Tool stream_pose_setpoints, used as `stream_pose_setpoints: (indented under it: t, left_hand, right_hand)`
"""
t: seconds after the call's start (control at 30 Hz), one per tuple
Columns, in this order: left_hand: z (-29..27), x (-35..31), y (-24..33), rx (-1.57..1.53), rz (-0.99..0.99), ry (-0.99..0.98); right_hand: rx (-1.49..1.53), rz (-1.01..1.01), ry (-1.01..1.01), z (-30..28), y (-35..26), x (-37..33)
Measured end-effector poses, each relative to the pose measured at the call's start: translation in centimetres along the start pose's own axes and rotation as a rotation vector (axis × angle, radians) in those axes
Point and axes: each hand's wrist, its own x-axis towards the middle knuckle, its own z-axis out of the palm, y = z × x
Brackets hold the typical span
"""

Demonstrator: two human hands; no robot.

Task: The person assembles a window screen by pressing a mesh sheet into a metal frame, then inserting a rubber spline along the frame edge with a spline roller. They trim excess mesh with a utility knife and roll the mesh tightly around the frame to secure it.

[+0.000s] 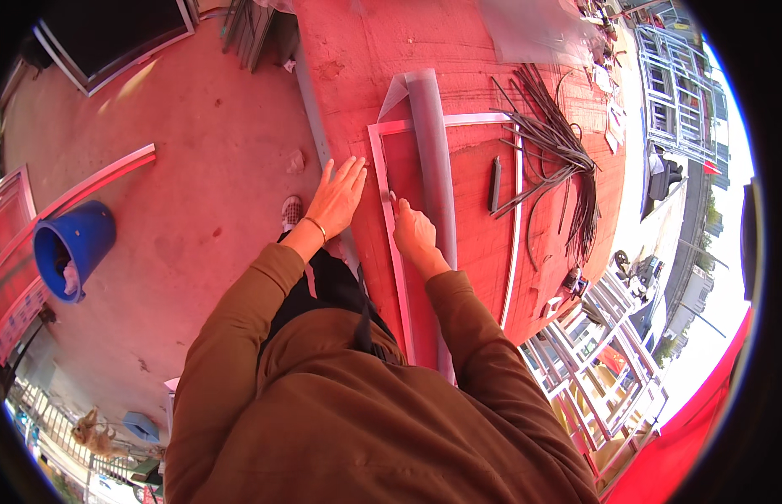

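A white rectangular frame (483, 119) lies on the red tabletop (345, 59). Along its left part runs a partly rolled length of grey mesh screen (431, 143), its far end sticking out past the frame. My left hand (339, 198) is open, fingers stretched out, at the table's edge just left of the frame's near side. My right hand (415, 233) is closed beside the mesh roll, around a slim tool (393, 196) whose rounded tip shows at the frame's left bar. Most of that tool is hidden in the fingers, so its kind is unclear.
Right of the roll lie a dark narrow bar (495, 185) and a tangled bundle of black rubber strips (576, 164). A clear plastic sheet (534, 29) covers the far end. On the floor at left stands a blue bucket (93, 239). Metal frames (597, 353) are stacked at right.
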Motion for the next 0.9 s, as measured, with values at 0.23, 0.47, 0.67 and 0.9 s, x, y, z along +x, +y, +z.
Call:
stream_pose_setpoints:
  t: [0.23,0.47,0.67,0.9]
  left_hand:
    - [-0.4,-5.5,-2.1,-0.164,-0.185,0.010]
    - [-1.4,-8.3,-1.1,-0.259,-0.170,0.068]
    - [-0.8,-9.6,0.5,-0.491,-0.213,0.023]
    - [3.7,-4.6,9.8,-1.555,-0.610,-0.200]
  right_hand:
    - [-0.007,-0.115,0.185,-2.6,-2.8,4.8]
    - [0.059,-0.135,0.167,-3.3,-2.2,7.2]
    - [0.047,0.007,-0.062,1.7,4.5,-5.2]
    - [0.341,-0.069,0.076,-0.2,-0.3,-8.1]
